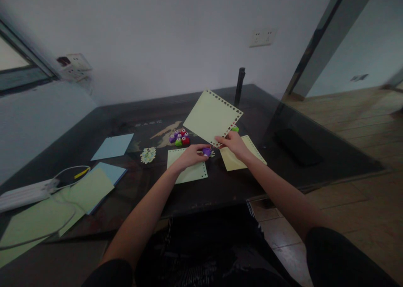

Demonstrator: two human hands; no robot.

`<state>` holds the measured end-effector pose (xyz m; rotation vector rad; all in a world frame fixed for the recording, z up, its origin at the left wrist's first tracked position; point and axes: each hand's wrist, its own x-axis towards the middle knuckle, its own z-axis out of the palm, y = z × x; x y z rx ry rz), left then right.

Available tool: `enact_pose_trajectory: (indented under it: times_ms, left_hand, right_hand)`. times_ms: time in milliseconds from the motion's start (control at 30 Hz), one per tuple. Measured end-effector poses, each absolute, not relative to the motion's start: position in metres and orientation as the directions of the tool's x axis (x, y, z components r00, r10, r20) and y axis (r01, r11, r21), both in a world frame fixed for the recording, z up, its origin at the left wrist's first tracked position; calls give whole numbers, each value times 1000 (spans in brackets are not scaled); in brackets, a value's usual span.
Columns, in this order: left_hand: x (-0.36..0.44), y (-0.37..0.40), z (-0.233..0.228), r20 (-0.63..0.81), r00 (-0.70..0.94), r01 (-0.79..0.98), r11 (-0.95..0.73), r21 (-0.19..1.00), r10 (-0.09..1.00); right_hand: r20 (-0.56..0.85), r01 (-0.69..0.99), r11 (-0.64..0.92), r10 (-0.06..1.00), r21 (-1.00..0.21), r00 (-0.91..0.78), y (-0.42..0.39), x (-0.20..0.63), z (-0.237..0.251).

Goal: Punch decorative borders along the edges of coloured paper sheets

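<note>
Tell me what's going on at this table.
A person's right hand holds up a pale paper sheet with shaped holes along two edges. The left hand holds a purple punch close by the sheet's near corner. More punches sit clustered on the dark table beyond the left hand, with a pile of paper bits to their left.

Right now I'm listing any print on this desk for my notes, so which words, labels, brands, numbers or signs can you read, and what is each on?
No text can be read.
Row of pale characters on the dark tabletop: too small and blurred to read.
Pale green sheet in the right hand: punched shapes along two edges, no lettering visible.
</note>
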<state>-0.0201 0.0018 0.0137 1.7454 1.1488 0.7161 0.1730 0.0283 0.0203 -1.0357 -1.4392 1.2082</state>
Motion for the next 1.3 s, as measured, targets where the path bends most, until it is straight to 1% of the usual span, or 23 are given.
enact_pose_trajectory:
  times_ms: [100, 267, 400, 533, 667, 767, 900, 1067, 1200, 1300]
  left_hand:
    - [-21, 4, 9, 6, 420, 393, -188, 900, 907]
    - [-22, 7, 6, 29, 416, 362, -195, 911, 909]
    - [-22, 7, 7, 43, 402, 325, -186, 927, 915]
    - [-19, 4, 12, 63, 384, 249, -169, 954, 921]
    - [-17, -1, 20, 69, 338, 248, -159, 955, 939]
    - [-16, -2, 22, 67, 285, 247, -141, 959, 956]
    - [-16, 2, 17, 42, 251, 176, -89, 980, 967]
    - [-8, 12, 14, 20, 246, 104, -47, 993, 969]
    - [2, 31, 15, 43, 254, 149, -83, 985, 966]
    - [10, 54, 13, 2, 208, 232, -52, 971, 978]
  right_hand:
    - [113, -43, 106, 967, -993, -229, 27, 169, 16]
    - [109, -45, 101, 966, -994, -236, 27, 168, 12]
    - [94, -10, 94, 971, -996, -222, 29, 169, 12]
    - [122, 21, 127, 978, -992, -170, 31, 171, 13]
    - [144, 24, 147, 984, -989, -109, 35, 176, 17]
    - [180, -7, 180, 984, -984, -7, 39, 183, 21]
    - [210, -73, 219, 971, -973, 119, 47, 196, 27]
    - [210, -126, 235, 960, -964, 187, 54, 210, 32]
    - [212, -174, 251, 953, -952, 215, 55, 215, 34]
    - [207, -204, 256, 951, -945, 231, 55, 217, 36]
